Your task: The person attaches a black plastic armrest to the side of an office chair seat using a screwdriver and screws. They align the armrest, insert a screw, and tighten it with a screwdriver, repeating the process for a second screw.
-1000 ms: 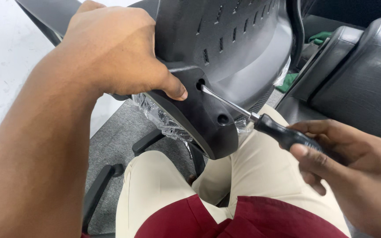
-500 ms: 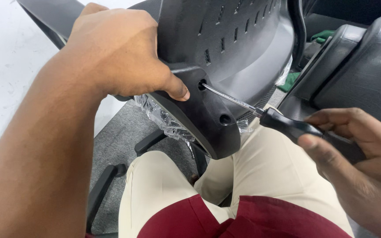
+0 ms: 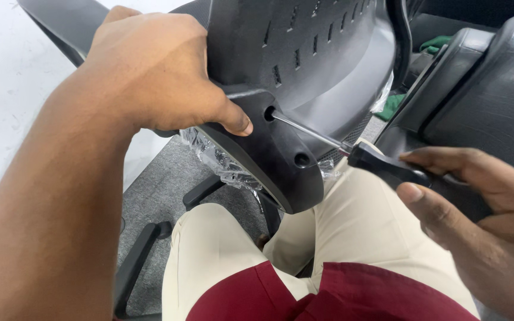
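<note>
While the left hand [image 3: 156, 71] clamps over the top of the bracket [image 3: 269, 154] at upper centre of the frame, thumb pressed just beside the upper screw hole [image 3: 269, 113], the right hand [image 3: 483, 220] at the right edge is closed around the black handle of the screwdriver [image 3: 388, 169], fingers wrapped and thumb laid along the grip. The thin steel shaft runs up and leftward from the handle and its tip sits inside the upper hole, so the screw itself is hidden. To do this well, I judge the shaft should stay in line with the hole's axis, with steady inward pressure so the tip does not slip out of the screw head, and the left hand should hold the bracket firm against the twist. The thumb lies close to the hole and would be safer a little clear of it. The bracket is a dark grey moulded plastic piece, smooth and curved, tapering to a rounded lower end with a second hole [image 3: 301, 159] below the first. It joins a slotted chair back [image 3: 310, 53] above, and crumpled clear plastic wrap [image 3: 221, 160] clings beneath it, over the person's lap in beige trousers [image 3: 352, 238]
</note>
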